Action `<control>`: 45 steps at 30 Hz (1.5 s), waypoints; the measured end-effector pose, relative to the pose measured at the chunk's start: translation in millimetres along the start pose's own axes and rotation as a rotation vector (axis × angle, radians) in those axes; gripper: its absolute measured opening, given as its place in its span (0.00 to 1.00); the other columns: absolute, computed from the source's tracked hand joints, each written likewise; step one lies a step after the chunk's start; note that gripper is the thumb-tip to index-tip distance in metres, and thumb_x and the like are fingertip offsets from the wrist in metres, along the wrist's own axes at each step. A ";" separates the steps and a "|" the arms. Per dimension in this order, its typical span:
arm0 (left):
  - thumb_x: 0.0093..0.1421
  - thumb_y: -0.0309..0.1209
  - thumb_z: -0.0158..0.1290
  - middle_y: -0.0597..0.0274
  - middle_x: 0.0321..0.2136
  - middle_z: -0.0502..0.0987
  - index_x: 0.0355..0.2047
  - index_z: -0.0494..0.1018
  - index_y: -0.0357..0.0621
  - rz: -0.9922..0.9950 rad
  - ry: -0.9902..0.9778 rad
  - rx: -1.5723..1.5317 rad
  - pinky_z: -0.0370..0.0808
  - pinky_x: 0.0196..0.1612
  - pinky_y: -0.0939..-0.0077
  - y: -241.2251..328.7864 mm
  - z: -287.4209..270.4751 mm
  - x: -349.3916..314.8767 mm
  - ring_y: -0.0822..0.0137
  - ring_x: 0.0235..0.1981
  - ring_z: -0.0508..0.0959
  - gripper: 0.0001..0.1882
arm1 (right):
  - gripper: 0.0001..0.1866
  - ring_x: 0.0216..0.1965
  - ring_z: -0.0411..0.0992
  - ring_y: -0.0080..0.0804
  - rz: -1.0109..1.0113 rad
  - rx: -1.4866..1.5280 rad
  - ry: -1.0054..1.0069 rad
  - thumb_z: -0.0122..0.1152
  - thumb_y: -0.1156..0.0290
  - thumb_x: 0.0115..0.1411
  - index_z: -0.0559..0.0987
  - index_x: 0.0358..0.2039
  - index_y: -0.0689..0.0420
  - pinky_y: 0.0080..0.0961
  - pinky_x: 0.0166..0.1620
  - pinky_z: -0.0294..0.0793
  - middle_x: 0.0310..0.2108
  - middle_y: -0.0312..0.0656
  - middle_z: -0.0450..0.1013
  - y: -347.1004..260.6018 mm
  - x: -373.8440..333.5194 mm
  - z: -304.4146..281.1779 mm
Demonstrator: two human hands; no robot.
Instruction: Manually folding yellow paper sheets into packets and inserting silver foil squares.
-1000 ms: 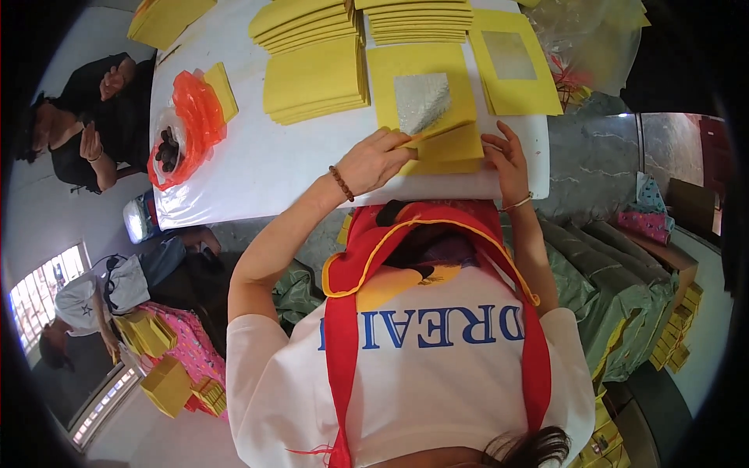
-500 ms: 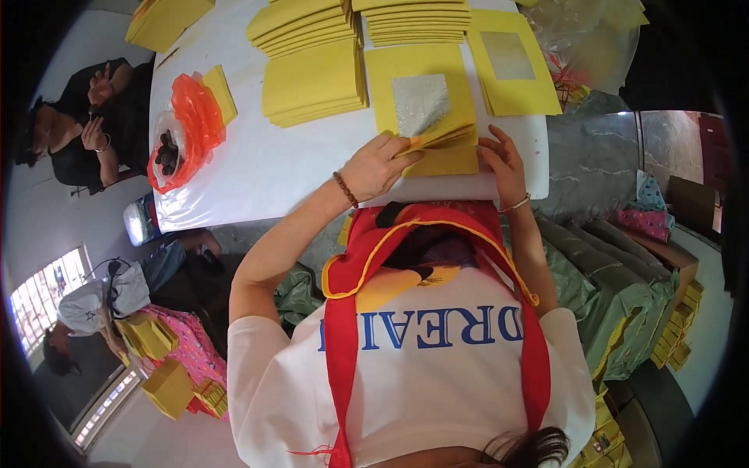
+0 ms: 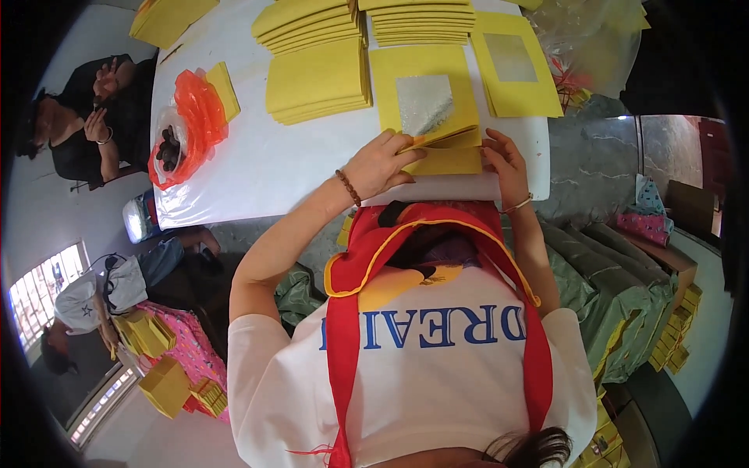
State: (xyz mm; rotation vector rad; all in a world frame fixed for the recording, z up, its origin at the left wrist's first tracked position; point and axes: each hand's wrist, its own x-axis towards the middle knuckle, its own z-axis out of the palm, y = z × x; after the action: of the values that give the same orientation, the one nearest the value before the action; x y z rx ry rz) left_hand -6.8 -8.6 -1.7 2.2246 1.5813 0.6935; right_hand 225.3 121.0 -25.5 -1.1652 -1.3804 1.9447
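Near the front edge of the white table lies a stack of yellow paper sheets [image 3: 390, 66] with a silvery rectangle [image 3: 421, 97] on the top one. Its near edge is turned up into a folded flap [image 3: 456, 139]. My left hand [image 3: 378, 165] pinches the left part of this flap between thumb and fingers. Beside the right edge of the paper is my right hand [image 3: 509, 165], its fingers bent and apart; the thumb is close to the sheet's edge, and whether it touches I cannot tell.
Piles of folded yellow paper [image 3: 318, 82] stand left of and beyond the stack. Another silver-marked stack [image 3: 519, 93] lies right. A red plastic bag [image 3: 199, 109] surrounds a bowl of dark pieces [image 3: 168, 148]. Two people sit leftward. Green wrapped bundles [image 3: 601, 296] stand at my right.
My left thumb has shifted lower and nearer to me, while its fingers stay on the flap. My right hand stays almost in place. The view has moved slightly.
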 end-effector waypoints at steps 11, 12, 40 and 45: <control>0.53 0.27 0.51 0.54 0.32 0.70 0.32 0.71 0.42 -0.060 0.060 -0.077 0.70 0.36 0.67 -6.7 -0.6 -1.7 0.56 0.34 0.71 0.06 | 0.19 0.41 0.67 0.20 -0.076 -0.077 0.042 0.50 0.73 0.58 0.67 0.52 0.54 0.16 0.39 0.65 0.44 0.34 0.69 1.4 1.0 3.0; 0.53 0.26 0.51 0.55 0.30 0.70 0.31 0.71 0.41 -0.080 0.062 -0.085 0.70 0.33 0.67 -6.7 -1.3 -1.4 0.56 0.32 0.71 0.05 | 0.20 0.40 0.67 0.20 -0.069 -0.061 0.047 0.50 0.73 0.58 0.67 0.52 0.54 0.16 0.39 0.65 0.44 0.34 0.69 -0.9 -0.6 4.5; 0.45 0.15 0.44 0.45 0.53 0.59 0.53 0.64 0.57 -0.053 0.059 -0.010 0.70 0.47 0.65 1.6 0.0 -0.1 0.47 0.47 0.68 0.33 | 0.20 0.42 0.66 0.22 -0.075 0.034 0.034 0.51 0.75 0.57 0.67 0.51 0.57 0.18 0.43 0.66 0.43 0.39 0.68 4.5 1.5 8.1; 0.46 0.23 0.54 0.48 0.51 0.60 0.50 0.66 0.47 -0.002 0.082 -0.003 0.68 0.45 0.65 0.1 7.4 -1.8 0.53 0.41 0.68 0.27 | 0.20 0.43 0.66 0.23 -0.070 -0.001 0.026 0.51 0.75 0.58 0.66 0.52 0.58 0.18 0.44 0.66 0.45 0.40 0.68 -0.1 -1.9 8.3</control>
State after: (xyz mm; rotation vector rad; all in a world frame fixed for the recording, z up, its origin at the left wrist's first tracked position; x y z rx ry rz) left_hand -3.1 -10.3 -8.1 2.2183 1.6196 0.7947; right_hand 219.2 115.2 -23.7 -1.1232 -1.3903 1.8747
